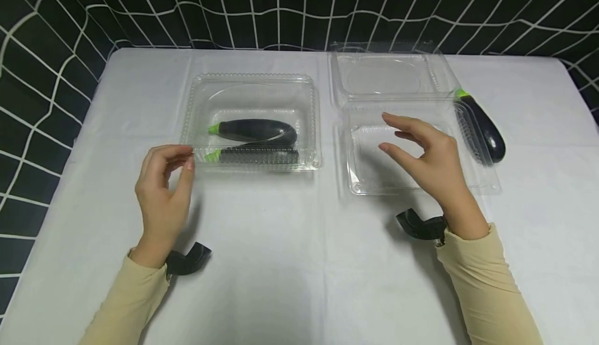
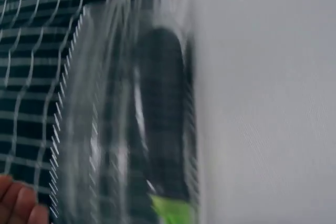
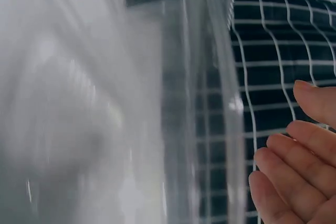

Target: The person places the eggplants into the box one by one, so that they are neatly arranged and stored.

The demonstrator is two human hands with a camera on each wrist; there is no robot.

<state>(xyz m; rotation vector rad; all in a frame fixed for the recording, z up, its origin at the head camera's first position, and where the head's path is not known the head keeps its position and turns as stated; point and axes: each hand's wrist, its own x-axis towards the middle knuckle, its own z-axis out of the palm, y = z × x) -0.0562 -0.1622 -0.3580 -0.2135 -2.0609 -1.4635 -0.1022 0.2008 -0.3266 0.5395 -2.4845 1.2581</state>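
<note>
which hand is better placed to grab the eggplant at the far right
Likely the right hand: it's empty, and nearest that eggplant. The left hand is farther away, by the left container.

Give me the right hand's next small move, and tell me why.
I'd probably move the right hand toward the loose eggplant: the hand hovers over the open container with nothing in it, and that eggplant lies outside, along the container's right side, while two others lie inside the left container.
</note>
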